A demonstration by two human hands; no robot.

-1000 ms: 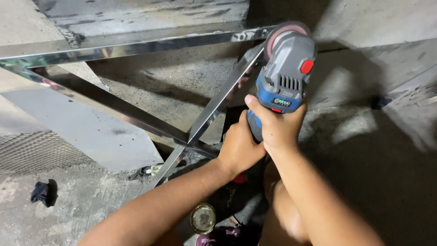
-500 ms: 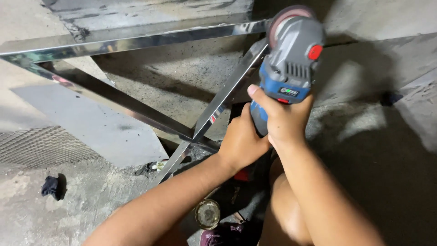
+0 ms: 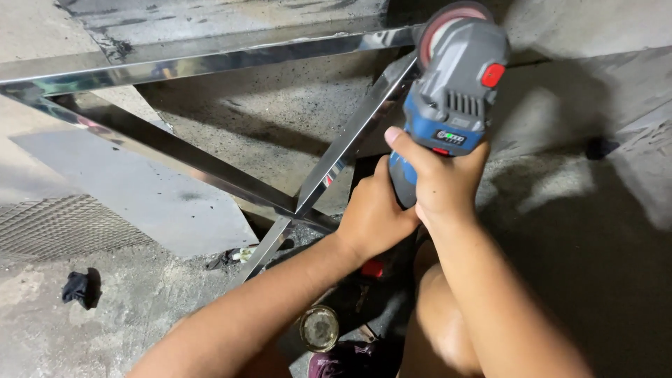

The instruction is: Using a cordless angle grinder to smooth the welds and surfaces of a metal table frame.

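Both the left hand [image 3: 374, 217] and right hand [image 3: 437, 178] have fingers wrapped tight around a blue-grey angle grinder [image 3: 455, 91], its disc at twelve o'clock against the shiny steel frame [image 3: 210, 63].

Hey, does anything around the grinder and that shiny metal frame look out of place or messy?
Mostly loose clutter on the concrete floor: a crumpled dark rag lies alone at lower left, and small scraps sit by the steel frame. A round lid lies below the arms. Both hands grip the angle grinder firmly.

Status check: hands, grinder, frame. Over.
Right hand and left hand both gripping the blue-grey angle grinder. Disc at the shiny steel frame joint. Nothing blocking.
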